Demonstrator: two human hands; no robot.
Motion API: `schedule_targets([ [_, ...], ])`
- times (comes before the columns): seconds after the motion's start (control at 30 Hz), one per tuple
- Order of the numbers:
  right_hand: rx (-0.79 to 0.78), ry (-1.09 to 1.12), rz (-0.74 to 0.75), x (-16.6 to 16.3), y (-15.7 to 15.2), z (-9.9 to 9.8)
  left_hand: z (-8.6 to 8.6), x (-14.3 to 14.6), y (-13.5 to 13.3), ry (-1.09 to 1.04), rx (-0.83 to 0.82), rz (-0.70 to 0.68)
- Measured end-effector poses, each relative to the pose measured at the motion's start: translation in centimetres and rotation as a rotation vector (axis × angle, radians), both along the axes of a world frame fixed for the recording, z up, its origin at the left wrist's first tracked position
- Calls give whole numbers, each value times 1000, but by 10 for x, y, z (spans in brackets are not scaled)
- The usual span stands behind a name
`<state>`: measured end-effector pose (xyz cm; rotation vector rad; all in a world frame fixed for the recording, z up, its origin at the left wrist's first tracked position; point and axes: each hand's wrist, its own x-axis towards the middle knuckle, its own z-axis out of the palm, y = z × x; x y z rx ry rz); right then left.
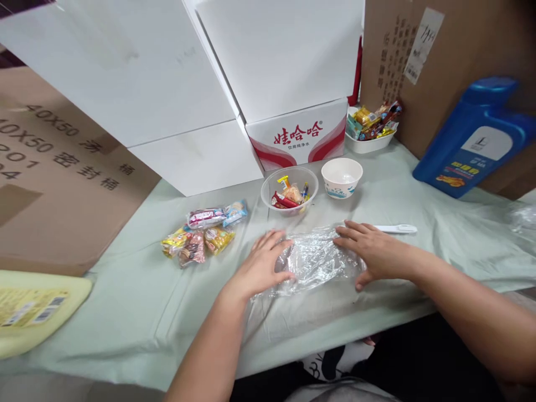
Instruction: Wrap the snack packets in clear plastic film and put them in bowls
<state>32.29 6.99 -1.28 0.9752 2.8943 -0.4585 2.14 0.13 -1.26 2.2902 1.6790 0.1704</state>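
A crumpled sheet of clear plastic film (316,259) lies near the table's front edge. My left hand (263,263) rests on its left end, fingers spread. On the right end lies my right hand (371,251), its fingers also apart and flat. A white plastic handle (397,229) sticks out behind my right hand; its other end is hidden. Behind the film stand a clear plastic bowl (268,192) with several wrapped snacks in it and a white paper bowl (342,178) with a blue print.
Several wrapped snacks (205,218) lie in a group on the green tablecloth (167,312). A white tray (372,145) of snacks stands at the back right, near a blue bottle (473,145). White boxes (213,151) and cardboard cartons (54,167) wall the back; a yellow bottle (42,310) lies left.
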Motion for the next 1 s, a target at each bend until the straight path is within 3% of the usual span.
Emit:
schedule_targets([
  [0.1,31,116,88,5,-5,12,18,-4,-9,-109,123,39],
  [0.17,-5,160,201,2,-10,18,26,-3,-17,-142,15,-29],
  [0.27,-49,117,264,-3,-14,20,29,3,-23,-9,-214,-68],
  [0.37,-72,95,219,0,-10,20,28,4,-24,104,-239,-58],
  [0.5,-202,140,118,14,-2,28,33,-7,-26,-84,-245,-110],
  [0.67,-383,169,-144,17,7,32,30,-23,-19,-348,-248,103],
  [0.73,-342,136,-263,10,9,27,22,-23,-11,-339,-203,204],
  [0.83,-117,2,-390,-2,12,15,9,-19,-1,-188,-132,320],
  [1.0,130,-153,-434,-14,13,-2,5,-9,5,144,-105,426],
])
